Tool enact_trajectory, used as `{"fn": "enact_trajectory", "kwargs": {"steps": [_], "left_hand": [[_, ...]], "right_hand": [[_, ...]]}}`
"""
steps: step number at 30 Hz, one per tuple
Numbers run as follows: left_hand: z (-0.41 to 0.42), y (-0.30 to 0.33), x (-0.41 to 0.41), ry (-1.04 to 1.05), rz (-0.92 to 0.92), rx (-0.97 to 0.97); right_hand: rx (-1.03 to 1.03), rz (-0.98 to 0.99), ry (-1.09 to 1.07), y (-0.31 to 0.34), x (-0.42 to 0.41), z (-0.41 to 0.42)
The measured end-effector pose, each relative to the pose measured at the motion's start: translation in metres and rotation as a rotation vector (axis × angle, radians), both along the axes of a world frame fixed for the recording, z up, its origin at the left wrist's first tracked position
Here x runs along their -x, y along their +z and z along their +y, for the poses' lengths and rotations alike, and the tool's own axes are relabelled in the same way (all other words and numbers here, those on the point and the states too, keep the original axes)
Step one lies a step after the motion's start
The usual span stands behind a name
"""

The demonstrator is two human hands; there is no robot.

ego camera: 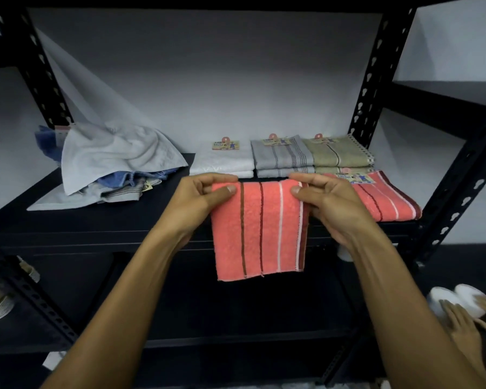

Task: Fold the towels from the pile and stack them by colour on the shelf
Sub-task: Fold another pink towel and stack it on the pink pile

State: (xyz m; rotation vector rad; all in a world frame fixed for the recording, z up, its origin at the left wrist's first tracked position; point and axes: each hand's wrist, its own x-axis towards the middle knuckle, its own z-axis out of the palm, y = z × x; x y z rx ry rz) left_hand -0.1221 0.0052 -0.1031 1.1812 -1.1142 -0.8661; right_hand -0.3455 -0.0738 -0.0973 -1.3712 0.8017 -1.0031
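— Hanging at the centre of the frame, a folded coral towel (260, 228) is being held up in front of the black shelf (101, 228). How is it being gripped?

— Its top left corner is being pinched by the left hand (205, 197), thumb on the front and fingers curled behind. Its top right corner is being pinched the same way by the right hand (324, 202). So each grip is being kept clenched on the towel, whose lower edge is hanging free below the shelf's front edge.

— What is being shown on the shelf itself?

— At the right of the frame, a second coral towel (387, 197) is lying folded and flat, a paper label on it. Behind it, an olive stack (340, 155), a grey striped stack (281, 160) and a white stack (222, 164) are lying side by side, touching. At the left of the frame, the unfolded pile (115, 164) is being topped by a crumpled pale grey towel, with blue cloth showing beneath.

— Anything else?

— At the lower right corner, another person's hand (460, 329) is being rested beside white shoes (455, 301).
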Motion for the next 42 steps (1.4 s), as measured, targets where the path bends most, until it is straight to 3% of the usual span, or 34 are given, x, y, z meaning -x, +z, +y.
{"fn": "enact_trajectory", "kwargs": {"steps": [3,8,12,17,21,26,31,34,37,39,42], "left_hand": [[-0.010,0.026,-0.012,-0.010,-0.055,-0.019],[-0.017,0.058,-0.022,-0.030,-0.311,-0.073],[-0.027,0.064,-0.024,0.134,-0.625,-0.090],[-0.035,0.070,-0.026,0.259,-0.854,-0.060],[-0.045,0.073,-0.034,0.175,-0.858,-0.050],[-0.066,0.076,-0.054,-0.012,-0.691,-0.168],[-0.093,0.073,-0.074,0.036,-0.792,-0.199],[-0.102,0.072,-0.075,0.187,-0.867,-0.073],[-0.099,0.064,-0.075,0.338,-0.917,0.217],[-0.089,0.048,-0.074,0.362,-0.963,0.391],[-0.067,0.009,-0.071,0.311,-1.045,0.484]], "right_hand": [[0.041,0.109,0.039,0.028,-0.002,-0.008],[0.129,0.286,0.054,0.057,-0.005,-0.018],[0.260,0.459,-0.004,0.062,-0.014,-0.030],[0.404,0.560,-0.031,0.069,-0.022,-0.044],[0.332,0.501,0.071,0.072,-0.028,-0.057],[0.296,0.429,0.173,0.071,-0.042,-0.076],[0.399,0.493,0.173,0.067,-0.065,-0.106],[0.526,0.486,0.097,0.066,-0.077,-0.121],[0.715,0.380,-0.055,0.058,-0.082,-0.124],[0.858,0.304,-0.153,0.045,-0.080,-0.117],[1.053,0.305,-0.123,0.007,-0.067,-0.101]]}}
